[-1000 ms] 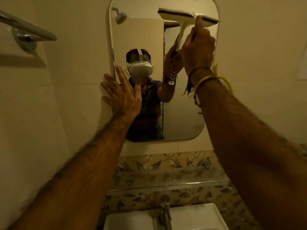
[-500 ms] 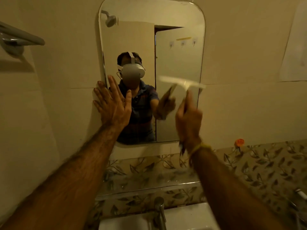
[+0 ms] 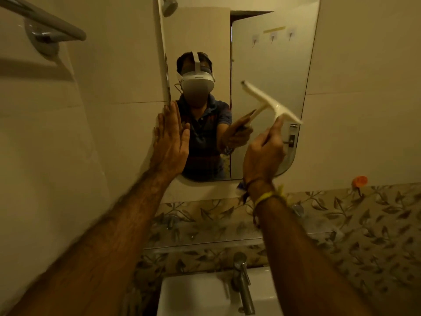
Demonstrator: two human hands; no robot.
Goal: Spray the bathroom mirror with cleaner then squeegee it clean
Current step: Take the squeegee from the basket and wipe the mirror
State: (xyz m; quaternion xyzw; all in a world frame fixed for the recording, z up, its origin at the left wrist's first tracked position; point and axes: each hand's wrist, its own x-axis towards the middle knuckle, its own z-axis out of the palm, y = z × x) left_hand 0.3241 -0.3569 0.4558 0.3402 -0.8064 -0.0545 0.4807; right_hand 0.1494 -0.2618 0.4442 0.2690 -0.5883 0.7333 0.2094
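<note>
The mirror (image 3: 273, 65) hangs on the beige wall above the sink, and it shows a person wearing a white headset. My right hand (image 3: 264, 153) grips the handle of a white squeegee (image 3: 271, 103) in front of the mirror's lower right part. Its blade is tilted, left end high and right end low, and blurred. I cannot tell whether the blade touches the glass. My left hand (image 3: 170, 137) lies flat with fingers straight against the mirror's left edge. No spray bottle is visible.
A white sink (image 3: 205, 295) with a chrome tap (image 3: 242, 281) sits below. A narrow shelf (image 3: 205, 242) crosses the leaf-patterned tiles (image 3: 364, 224). A grey towel bar (image 3: 45, 21) is at the upper left. An orange hook (image 3: 359, 180) sticks to the wall on the right.
My right hand has pulled the squeegee from the mirror's top right down to its lower right, and the blade has tilted. My left hand stays flat on the mirror's left edge.
</note>
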